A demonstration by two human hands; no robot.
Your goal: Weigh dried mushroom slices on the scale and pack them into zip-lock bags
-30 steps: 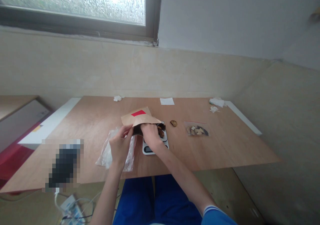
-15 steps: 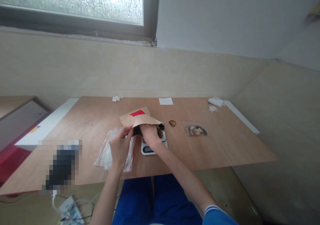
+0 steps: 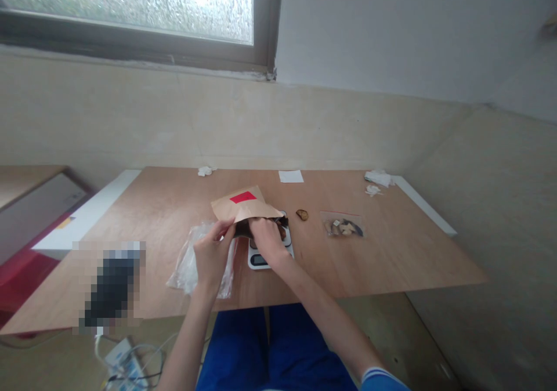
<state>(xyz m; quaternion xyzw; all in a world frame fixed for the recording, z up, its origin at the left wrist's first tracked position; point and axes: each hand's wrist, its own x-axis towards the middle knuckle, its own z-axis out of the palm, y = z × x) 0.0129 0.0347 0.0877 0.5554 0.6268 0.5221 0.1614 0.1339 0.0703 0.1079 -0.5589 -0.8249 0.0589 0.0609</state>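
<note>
My left hand (image 3: 214, 252) pinches the near edge of a brown paper bag (image 3: 228, 208) with a red label. The bag lies tilted, its dark mouth facing me and to the right. My right hand (image 3: 267, 239) is at that mouth, and its fingertips are hidden inside or under the bag's edge. Partly covered by the bag and my right hand is a white kitchen scale (image 3: 261, 264) with a dark display. Dark brown dried pieces (image 3: 282, 228) rest on the scale. One loose dried slice (image 3: 301, 214) lies on the table to its right.
A crumpled clear plastic bag (image 3: 185, 269) lies under and beside my left wrist. To the right is a zip bag (image 3: 342, 224) of dried pieces. White paper (image 3: 291, 176) and crumpled tissues (image 3: 379, 178) are along the back. A blurred dark object (image 3: 111, 286) sits at the left front.
My right hand has shifted slightly to the right at the bag's mouth. My left hand keeps its pinch on the paper bag. The whole view has moved a little.
</note>
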